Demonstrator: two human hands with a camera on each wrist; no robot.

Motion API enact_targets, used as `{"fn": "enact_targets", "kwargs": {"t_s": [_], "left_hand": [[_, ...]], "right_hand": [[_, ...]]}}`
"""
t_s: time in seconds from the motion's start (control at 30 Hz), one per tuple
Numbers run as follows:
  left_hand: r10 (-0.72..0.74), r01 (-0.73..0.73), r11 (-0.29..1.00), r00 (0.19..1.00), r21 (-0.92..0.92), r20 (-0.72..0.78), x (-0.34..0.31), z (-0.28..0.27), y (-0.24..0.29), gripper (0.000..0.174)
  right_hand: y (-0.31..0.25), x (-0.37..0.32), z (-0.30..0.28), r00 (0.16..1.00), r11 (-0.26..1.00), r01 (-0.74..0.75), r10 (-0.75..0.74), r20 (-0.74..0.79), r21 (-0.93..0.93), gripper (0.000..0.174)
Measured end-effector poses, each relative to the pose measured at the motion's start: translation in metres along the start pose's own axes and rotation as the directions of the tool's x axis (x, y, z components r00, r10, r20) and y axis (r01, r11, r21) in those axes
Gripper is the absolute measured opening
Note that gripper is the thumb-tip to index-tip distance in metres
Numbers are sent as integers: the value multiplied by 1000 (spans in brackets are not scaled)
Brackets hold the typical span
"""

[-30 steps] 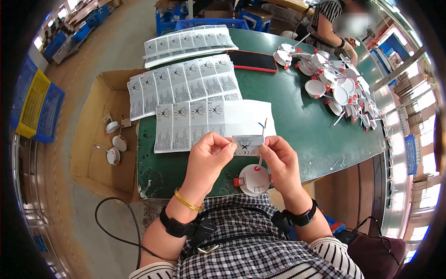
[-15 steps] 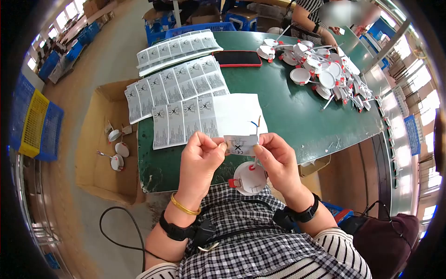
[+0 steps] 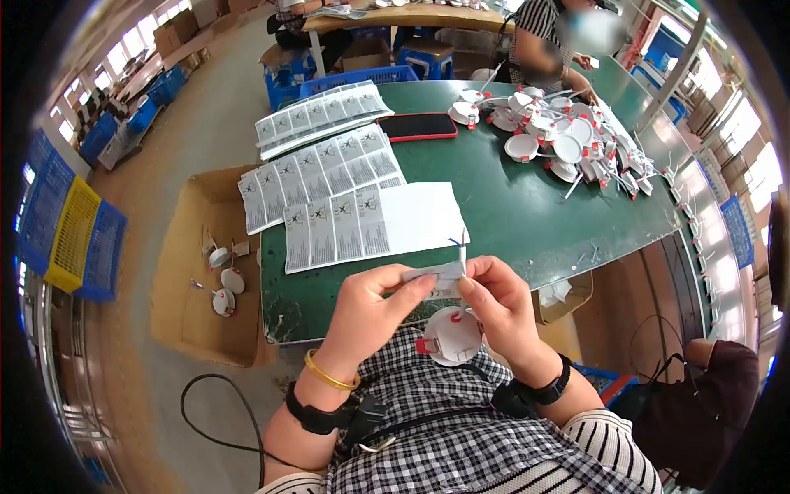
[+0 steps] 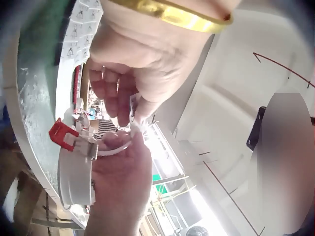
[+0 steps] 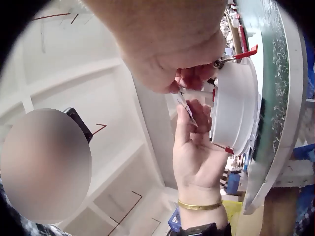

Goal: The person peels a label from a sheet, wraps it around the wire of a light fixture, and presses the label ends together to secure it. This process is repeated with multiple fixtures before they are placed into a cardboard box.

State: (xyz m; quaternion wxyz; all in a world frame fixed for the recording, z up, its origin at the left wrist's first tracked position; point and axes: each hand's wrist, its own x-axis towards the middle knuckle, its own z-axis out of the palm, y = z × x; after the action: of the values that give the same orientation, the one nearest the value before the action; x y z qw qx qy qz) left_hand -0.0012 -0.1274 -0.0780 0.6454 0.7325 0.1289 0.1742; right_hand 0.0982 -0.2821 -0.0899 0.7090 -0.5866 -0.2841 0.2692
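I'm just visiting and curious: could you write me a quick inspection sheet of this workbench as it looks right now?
Surface: green table, worn near its front edge.
Job's things: small label between both hands; round white fitting with red clip below them, its wire pointing up; label sheets laid out behind.
Clutter: pile of white fittings, red-cased phone.
Hands: left hand and right hand both pinch the label.
Cables: black cable on the floor.
Surroundings: cardboard box holding a few fittings, blue and yellow crates, another person across the table.

sheets [image 3: 346, 216] on table [image 3: 527, 214] | phone [image 3: 415, 126] behind | lamps [image 3: 568, 148] right | carton [image 3: 185, 317] left | label [image 3: 440, 273] before sheets
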Motion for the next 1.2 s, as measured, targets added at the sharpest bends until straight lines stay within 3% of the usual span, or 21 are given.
{"fn": "enact_targets", "kwargs": {"t_s": [0.13, 0.2, 0.23, 0.37, 0.47, 0.53, 0.63, 0.73, 0.87, 0.93, 1.0, 1.1, 1.2], "left_hand": [[-107, 107, 994, 994, 36, -4, -6, -18, -4, 27], [-39, 32, 989, 998, -142, -43, -2, -24, -7, 32], [-20, 22, 989, 1000, -143, 18, -1, -25, -2, 34], [-25, -3, 980, 990, 201, 136, 9, -10, 17, 19], [-58, 23, 983, 979, 180, 194, 12, -9, 13, 18], [-58, 27, 984, 982, 175, 177, 10, -7, 13, 16], [11, -39, 986, 986, 163, 169, 10, -9, 1, 17], [3, -31, 982, 988, 186, 154, 7, -10, 6, 19], [-57, 16, 967, 986, 253, 159, 6, -13, 4, 13], [163, -223, 900, 969, 375, 186, 8, -17, -2, 10], [154, -206, 906, 974, 369, 165, 5, -17, 2, 8], [-37, 45, 994, 995, 95, -89, 6, -23, -12, 13], [19, -17, 993, 1000, -121, 15, 7, -21, -29, 30]], "right_hand": [[1, -2, -1, 999, 1000, -17, 16, 43, 20, 12], [4, 0, -4, 998, 998, -58, 58, 23, 0, 12], [6, 0, -3, 998, 998, -51, 52, 33, -31, 12], [13, 1, 1, 998, 996, -24, 29, 54, -87, 12], [13, -1, -7, 995, 994, -57, 64, 72, -98, 13], [11, -1, -10, 983, 991, -133, 130, 126, 16, 15], [15, 1, -8, 975, 996, -74, 61, 216, 51, 20], [20, 1, -3, 989, 985, -30, 54, 134, -170, 15], [16, -1, 4, 990, 961, 112, -85, 116, -254, 14], [14, 2, 4, 983, 913, 166, -124, 134, -374, 15], [12, 3, 3, 981, 907, 172, -122, 152, -384, 16], [21, 4, -7, 999, 964, -1, 9, 31, -266, 16], [29, 7, -12, 996, 984, -82, 87, 27, -156, 16]]}}
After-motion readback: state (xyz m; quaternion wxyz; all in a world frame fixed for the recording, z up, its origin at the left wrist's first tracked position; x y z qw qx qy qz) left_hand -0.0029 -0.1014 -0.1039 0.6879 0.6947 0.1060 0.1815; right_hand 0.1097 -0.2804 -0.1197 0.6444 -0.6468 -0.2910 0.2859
